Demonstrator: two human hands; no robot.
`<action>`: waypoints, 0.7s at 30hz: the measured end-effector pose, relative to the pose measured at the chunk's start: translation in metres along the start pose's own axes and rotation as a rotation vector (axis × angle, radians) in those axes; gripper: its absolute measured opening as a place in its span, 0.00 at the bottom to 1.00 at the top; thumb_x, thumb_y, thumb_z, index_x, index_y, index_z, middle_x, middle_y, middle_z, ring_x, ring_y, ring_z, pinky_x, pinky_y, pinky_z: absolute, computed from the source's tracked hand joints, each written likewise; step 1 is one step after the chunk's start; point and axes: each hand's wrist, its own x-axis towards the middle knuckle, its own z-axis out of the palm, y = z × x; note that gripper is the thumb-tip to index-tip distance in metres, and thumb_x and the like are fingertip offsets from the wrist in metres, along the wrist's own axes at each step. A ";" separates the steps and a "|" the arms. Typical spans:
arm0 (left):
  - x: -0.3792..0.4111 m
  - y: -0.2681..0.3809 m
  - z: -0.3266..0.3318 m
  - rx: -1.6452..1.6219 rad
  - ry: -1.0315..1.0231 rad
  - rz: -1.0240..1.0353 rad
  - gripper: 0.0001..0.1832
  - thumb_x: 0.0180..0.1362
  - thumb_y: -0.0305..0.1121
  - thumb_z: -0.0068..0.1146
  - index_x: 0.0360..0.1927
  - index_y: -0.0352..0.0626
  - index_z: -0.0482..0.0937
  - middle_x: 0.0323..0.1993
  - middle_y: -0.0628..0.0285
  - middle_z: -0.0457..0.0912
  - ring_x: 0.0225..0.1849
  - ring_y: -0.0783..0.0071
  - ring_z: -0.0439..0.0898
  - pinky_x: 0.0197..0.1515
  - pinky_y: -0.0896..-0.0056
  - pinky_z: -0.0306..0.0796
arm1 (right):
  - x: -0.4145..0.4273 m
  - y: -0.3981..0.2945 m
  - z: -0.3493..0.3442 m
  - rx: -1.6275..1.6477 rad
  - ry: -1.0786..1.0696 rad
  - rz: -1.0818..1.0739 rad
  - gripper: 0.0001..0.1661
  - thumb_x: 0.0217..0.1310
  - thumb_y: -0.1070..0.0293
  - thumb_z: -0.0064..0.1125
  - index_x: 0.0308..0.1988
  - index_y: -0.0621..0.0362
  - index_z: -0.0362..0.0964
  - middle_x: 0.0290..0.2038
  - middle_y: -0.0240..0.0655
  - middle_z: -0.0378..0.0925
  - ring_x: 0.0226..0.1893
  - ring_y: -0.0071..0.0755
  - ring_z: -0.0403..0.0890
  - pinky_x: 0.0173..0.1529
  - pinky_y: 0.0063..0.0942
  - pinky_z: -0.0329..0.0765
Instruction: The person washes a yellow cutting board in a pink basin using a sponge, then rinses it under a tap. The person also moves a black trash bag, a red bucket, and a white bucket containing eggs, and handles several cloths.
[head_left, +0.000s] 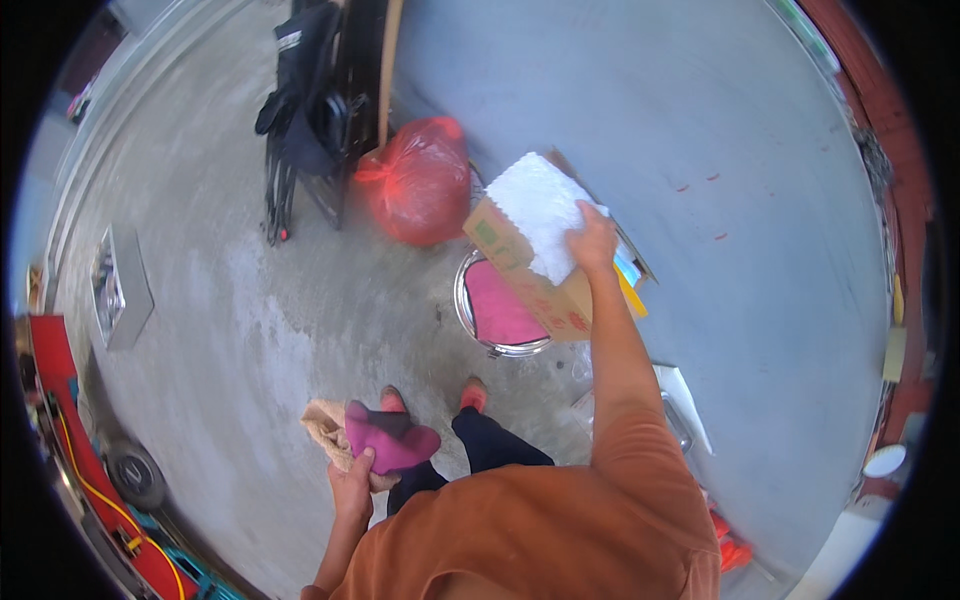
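My left hand (354, 480) is closed around a tan cloth (326, 429) and a magenta-purple cloth (386, 446), low in front of my body. My right hand (595, 238) reaches forward to a ragged-edged white sheet (529, 206), perhaps foam, at a cardboard box (551, 304) bearing printed writing. Whether the fingers grip the sheet or only rest on it does not show. The box partly covers a round metal-rimmed stool (461, 300) with a pink cloth-like top (501, 311). Something yellow (630, 289) and something blue stand out at the box's right side.
A tied red plastic bag (420, 184) lies beyond the stool, near folded black chairs (304, 127). A grey metal box (127, 289) stands at left, above a wheel (135, 474) and red equipment (56, 349). At lower right are a white panel (694, 409) and red plastic (731, 544).
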 end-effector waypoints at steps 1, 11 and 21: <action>-0.003 0.005 0.004 -0.005 0.012 0.031 0.17 0.53 0.27 0.54 0.46 0.33 0.70 0.40 0.59 0.76 0.39 0.72 0.76 0.43 0.71 0.70 | -0.003 -0.002 0.000 0.001 0.119 -0.070 0.33 0.38 0.68 0.59 0.52 0.50 0.67 0.51 0.38 0.70 0.52 0.46 0.66 0.57 0.41 0.61; -0.026 0.015 -0.041 -0.356 0.115 0.222 0.20 0.56 0.32 0.54 0.52 0.37 0.68 0.44 0.62 0.75 0.43 0.74 0.74 0.46 0.72 0.69 | -0.272 -0.208 -0.035 1.072 -1.081 -0.562 0.39 0.45 0.67 0.65 0.57 0.59 0.59 0.50 0.37 0.70 0.47 0.30 0.72 0.55 0.30 0.67; -0.134 -0.037 -0.274 -1.152 0.130 0.364 0.22 0.58 0.31 0.46 0.56 0.36 0.62 0.51 0.53 0.71 0.53 0.62 0.70 0.56 0.60 0.63 | -0.496 -0.355 -0.005 1.295 -1.714 -0.047 0.26 0.58 0.69 0.49 0.57 0.56 0.58 0.51 0.34 0.69 0.51 0.31 0.70 0.55 0.32 0.66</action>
